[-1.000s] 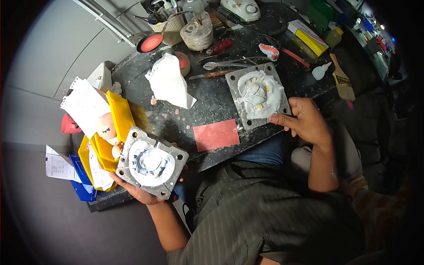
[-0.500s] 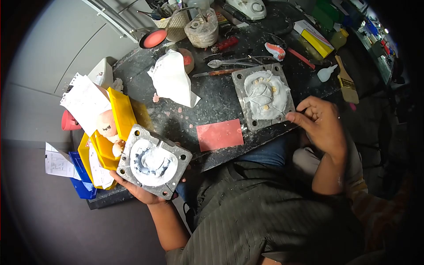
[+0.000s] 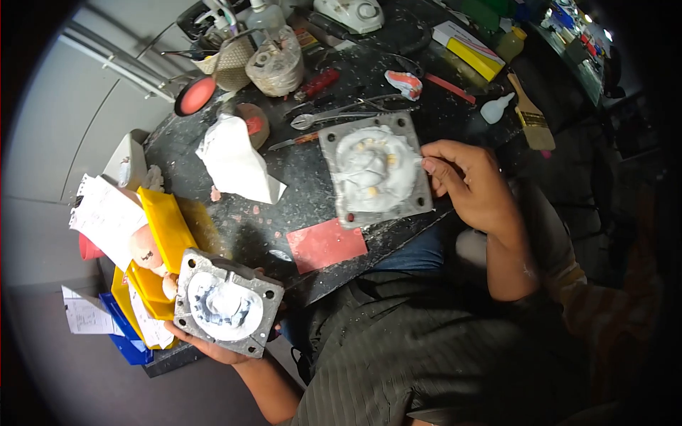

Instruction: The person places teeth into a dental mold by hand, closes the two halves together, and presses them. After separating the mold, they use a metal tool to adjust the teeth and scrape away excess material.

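My left hand grips one metal flask half from below and at its side. Its round white plaster face, with an arch-shaped hollow, is turned up. Thumb and fingers of my right hand pinch the right edge of a second metal flask half. White plaster with several yellowish teeth fills this one. Its near left corner overlaps a pink wax sheet on the black bench. Pliers and a knife lie just behind it.
White paper lies mid-bench. Yellow bins with papers crowd the left edge. At the back stand a plaster-covered pot and a white device. A brush, a white bulb and a box lie right.
The view has shifted. My right hand has closed on the edge of the toothed flask half, which has shifted over the wax sheet's corner. My left hand keeps its flask half.
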Demonstrator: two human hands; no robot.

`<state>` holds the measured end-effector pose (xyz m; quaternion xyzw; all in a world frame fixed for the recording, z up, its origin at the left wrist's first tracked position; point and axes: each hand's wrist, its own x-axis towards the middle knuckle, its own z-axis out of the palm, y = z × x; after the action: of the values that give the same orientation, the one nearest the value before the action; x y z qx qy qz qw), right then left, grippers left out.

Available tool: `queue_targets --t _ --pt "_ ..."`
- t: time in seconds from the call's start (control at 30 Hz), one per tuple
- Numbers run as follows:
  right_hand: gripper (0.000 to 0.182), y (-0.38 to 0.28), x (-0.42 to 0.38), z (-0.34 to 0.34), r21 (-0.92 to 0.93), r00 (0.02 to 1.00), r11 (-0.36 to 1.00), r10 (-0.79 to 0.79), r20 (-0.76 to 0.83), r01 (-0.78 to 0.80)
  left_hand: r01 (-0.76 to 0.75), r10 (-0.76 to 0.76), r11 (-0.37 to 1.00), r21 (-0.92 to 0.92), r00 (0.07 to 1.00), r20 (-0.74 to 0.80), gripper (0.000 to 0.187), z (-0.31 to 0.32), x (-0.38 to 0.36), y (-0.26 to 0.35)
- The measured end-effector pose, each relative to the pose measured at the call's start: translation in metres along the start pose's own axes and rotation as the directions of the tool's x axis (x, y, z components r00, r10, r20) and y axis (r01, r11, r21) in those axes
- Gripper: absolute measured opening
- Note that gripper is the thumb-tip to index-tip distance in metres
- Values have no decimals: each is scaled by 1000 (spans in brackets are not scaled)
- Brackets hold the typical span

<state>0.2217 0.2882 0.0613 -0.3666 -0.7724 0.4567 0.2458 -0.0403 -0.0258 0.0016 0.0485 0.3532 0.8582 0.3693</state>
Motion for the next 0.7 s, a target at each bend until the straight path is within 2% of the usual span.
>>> queue_targets --t 0.07,0.13,0.2,0.23,0.37,0.43,0.47,0.53,0.57,0.6,0.67,0.7 --pt "13 1 -2 -7 29 998 999 40 -51 -39 48 -47 999 -21 998 51 110 1 -2 2" --pt "12 7 -4 -15 59 992 996 73 -100 -67 38 -39 999 28 999 25 110 -4 0 4" --pt "17 18 -10 -25 -253 997 967 -46 -57 31 46 -47 998 36 998 34 110 -8 1 5" --pt "20 18 -14 -25 -303 999 953 -12 -30 2 51 -53 998 48 998 40 110 -9 1 6" --pt "20 31 -18 -22 -294 996 954 47 -71 -66 61 -67 993 100 996 55 111 -10 0 9" --pt "15 30 -21 -27 -352 997 935 15 -70 -38 122 -119 993 -8 980 161 112 -7 1 9" --pt "15 29 -21 -29 -344 998 938 12 -66 -34 115 -113 993 -2 981 158 112 -9 2 9" --pt "10 28 -23 -35 -440 999 898 -31 -38 11 24 -25 995 99 1000 12 112 -17 1 9" --pt "10 29 -25 -38 -434 997 900 -67 -37 45 89 -90 996 14 989 114 113 -15 1 9" --pt "10 29 -25 -40 -428 997 902 -70 -25 52 62 -64 998 31 997 51 112 -8 1 6" --pt "12 32 -24 -45 -289 994 953 71 -88 -94 33 -34 997 65 999 19 113 -7 1 4" --pt "14 41 -24 -44 -212 990 977 -26 -136 -3 29 -30 997 66 1000 10 113 -6 1 4"
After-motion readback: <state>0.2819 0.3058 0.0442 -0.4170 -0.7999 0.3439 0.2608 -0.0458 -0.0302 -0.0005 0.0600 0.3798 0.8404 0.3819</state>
